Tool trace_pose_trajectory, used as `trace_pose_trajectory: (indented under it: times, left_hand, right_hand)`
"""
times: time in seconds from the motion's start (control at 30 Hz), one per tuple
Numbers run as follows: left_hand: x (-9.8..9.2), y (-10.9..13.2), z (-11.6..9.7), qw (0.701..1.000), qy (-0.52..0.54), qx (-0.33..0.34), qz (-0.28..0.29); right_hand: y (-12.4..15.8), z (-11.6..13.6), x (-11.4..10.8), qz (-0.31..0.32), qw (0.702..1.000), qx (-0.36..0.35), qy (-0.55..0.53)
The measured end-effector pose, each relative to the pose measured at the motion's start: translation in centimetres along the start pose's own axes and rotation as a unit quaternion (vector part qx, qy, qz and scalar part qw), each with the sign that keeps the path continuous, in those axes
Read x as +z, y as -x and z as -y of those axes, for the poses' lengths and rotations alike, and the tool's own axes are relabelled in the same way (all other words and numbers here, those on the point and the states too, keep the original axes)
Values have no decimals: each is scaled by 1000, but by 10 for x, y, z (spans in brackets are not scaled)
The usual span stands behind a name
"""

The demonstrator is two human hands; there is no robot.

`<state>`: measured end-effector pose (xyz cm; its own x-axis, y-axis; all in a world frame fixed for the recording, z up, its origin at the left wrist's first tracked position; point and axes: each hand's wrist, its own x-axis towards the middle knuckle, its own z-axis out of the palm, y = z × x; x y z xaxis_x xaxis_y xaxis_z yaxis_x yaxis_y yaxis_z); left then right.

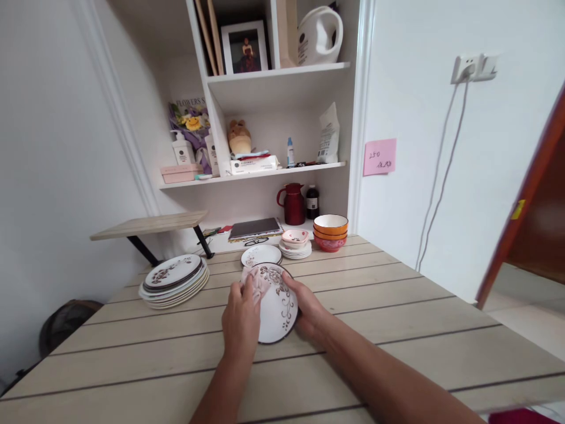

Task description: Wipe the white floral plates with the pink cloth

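A white plate (276,312) with a dark rim and brown floral pattern is tilted above the wooden table (375,353). My right hand (306,303) grips its right edge, thumb on the face. My left hand (242,315) presses a pale pink cloth (257,285) against the plate's upper left. Just behind is a small stack of white plates (260,254). Farther right, a pink-patterned dish (295,237) sits on small white saucers (295,252). Orange bowls (330,226) are stacked on a red bowl at the back. A taller stack of plates (175,277) stands at the left.
A small raised wooden shelf (150,225) on black legs stands behind the left stack. Along the back are a dark laptop-like slab (255,228), a red jug (293,204) and a dark bottle (312,202). White wall shelves rise above.
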<state>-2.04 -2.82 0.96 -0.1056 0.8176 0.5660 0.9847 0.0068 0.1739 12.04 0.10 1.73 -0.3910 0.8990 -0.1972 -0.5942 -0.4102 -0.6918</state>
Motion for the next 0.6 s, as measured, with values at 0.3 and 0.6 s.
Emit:
trace_pose_trajectory:
  times: [0.3,0.6]
  left_hand:
    - [13,-2,3,956,205,208,-21]
    - [7,2,-10,912,267,305,72]
  right_hand:
    - [4,-4,4,26,999,-6,27]
    - [-1,22,-12,34,998,23,-38]
